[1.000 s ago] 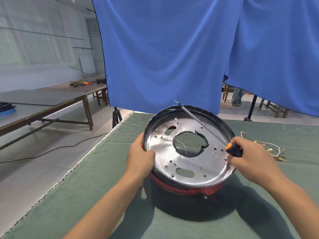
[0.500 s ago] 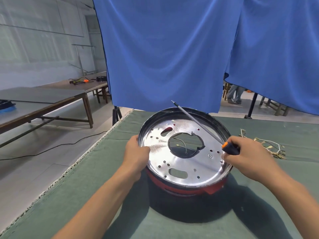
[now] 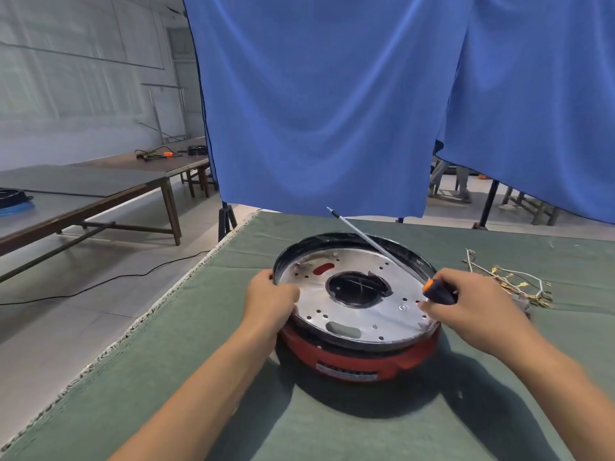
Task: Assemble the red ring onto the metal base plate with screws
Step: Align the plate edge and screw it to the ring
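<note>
A shiny round metal base plate (image 3: pixel 356 314) with many small holes and a large centre opening lies on top of the red ring (image 3: pixel 352 359) on the green cloth. One screw (image 3: pixel 403 307) sits in the plate near its right side. My left hand (image 3: pixel 270 301) grips the plate's left rim. My right hand (image 3: pixel 466 302) holds a screwdriver (image 3: pixel 436 292) by its black and orange handle at the right rim, with fingertips touching the plate. The long shaft (image 3: pixel 369 242) points up and away to the far left, off the plate.
The green cloth covers the table (image 3: pixel 332 420), whose left edge runs diagonally. A bundle of wires with gold terminals (image 3: pixel 512 282) lies to the right. Blue curtains (image 3: pixel 316 111) hang behind. Wooden tables (image 3: pixel 100 191) stand at left; a cable (image 3: pixel 100 282) crosses the floor.
The plate and red ring have tipped from a raised tilt down to nearly flat on the cloth. Both hands followed it down and kept their grips.
</note>
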The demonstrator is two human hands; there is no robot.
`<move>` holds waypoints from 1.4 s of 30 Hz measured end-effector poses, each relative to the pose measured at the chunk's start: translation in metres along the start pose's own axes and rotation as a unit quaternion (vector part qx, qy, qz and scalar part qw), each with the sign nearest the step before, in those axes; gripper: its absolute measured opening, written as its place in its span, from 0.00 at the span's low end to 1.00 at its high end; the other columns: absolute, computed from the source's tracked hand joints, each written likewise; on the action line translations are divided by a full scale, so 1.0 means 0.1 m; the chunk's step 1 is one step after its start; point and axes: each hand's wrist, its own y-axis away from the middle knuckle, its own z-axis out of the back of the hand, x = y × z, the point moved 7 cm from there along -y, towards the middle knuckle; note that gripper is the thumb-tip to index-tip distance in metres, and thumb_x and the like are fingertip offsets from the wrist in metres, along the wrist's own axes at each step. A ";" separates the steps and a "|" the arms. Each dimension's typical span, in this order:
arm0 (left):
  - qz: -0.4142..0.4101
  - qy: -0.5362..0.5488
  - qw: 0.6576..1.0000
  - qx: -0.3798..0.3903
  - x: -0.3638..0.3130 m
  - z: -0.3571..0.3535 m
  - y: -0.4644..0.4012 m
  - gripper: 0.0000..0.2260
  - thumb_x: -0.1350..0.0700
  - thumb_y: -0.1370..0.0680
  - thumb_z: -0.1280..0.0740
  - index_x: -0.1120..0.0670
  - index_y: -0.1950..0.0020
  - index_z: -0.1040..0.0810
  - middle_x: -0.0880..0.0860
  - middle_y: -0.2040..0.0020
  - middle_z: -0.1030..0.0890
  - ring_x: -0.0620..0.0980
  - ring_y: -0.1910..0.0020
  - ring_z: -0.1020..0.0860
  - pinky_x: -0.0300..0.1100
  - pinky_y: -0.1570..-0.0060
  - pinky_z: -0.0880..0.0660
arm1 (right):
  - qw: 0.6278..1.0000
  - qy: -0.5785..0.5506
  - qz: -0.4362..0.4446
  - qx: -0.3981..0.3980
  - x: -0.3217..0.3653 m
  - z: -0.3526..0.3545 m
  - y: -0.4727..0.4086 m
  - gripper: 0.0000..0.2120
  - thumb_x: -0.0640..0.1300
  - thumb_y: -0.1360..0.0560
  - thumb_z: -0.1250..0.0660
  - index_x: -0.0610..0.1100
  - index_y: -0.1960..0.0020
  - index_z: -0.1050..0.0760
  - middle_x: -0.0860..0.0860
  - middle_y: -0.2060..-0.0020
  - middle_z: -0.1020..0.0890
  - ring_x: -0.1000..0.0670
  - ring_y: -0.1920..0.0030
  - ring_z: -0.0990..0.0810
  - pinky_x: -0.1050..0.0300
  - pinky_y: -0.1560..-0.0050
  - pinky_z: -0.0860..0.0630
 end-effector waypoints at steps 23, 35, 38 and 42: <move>0.079 0.183 0.975 -0.102 0.18 0.03 0.18 0.12 0.69 0.30 0.38 0.54 0.52 0.27 0.49 0.60 0.26 0.51 0.62 0.28 0.41 0.65 0.32 | 0.997 -0.009 0.003 0.081 0.24 -0.12 0.07 0.13 0.50 0.34 0.27 0.41 0.63 0.25 0.46 0.72 0.22 0.44 0.70 0.23 0.53 0.66 0.26; -0.021 0.214 0.973 -0.089 0.00 -0.01 0.19 0.11 0.71 0.31 0.40 0.57 0.63 0.23 0.48 0.68 0.26 0.42 0.72 0.32 0.36 0.75 0.34 | 0.992 0.069 -0.053 -0.093 -0.01 0.13 0.01 0.04 0.47 0.30 0.29 0.55 0.58 0.24 0.52 0.55 0.31 0.44 0.59 0.26 0.54 0.59 0.34; -0.033 0.226 0.972 -0.063 -0.04 -0.04 0.22 0.13 0.69 0.31 0.39 0.57 0.53 0.21 0.49 0.64 0.24 0.40 0.74 0.30 0.34 0.76 0.33 | 0.991 0.069 -0.076 -0.084 -0.09 0.12 0.00 0.07 0.43 0.31 0.29 0.51 0.55 0.22 0.49 0.52 0.29 0.43 0.58 0.27 0.54 0.59 0.34; -0.018 0.230 0.972 -0.045 -0.01 -0.07 0.21 0.17 0.66 0.29 0.38 0.54 0.43 0.22 0.51 0.56 0.21 0.49 0.62 0.27 0.42 0.63 0.29 | 0.994 0.039 -0.085 -0.062 -0.10 0.08 0.00 0.10 0.36 0.34 0.32 0.49 0.58 0.23 0.47 0.60 0.20 0.42 0.58 0.26 0.55 0.64 0.34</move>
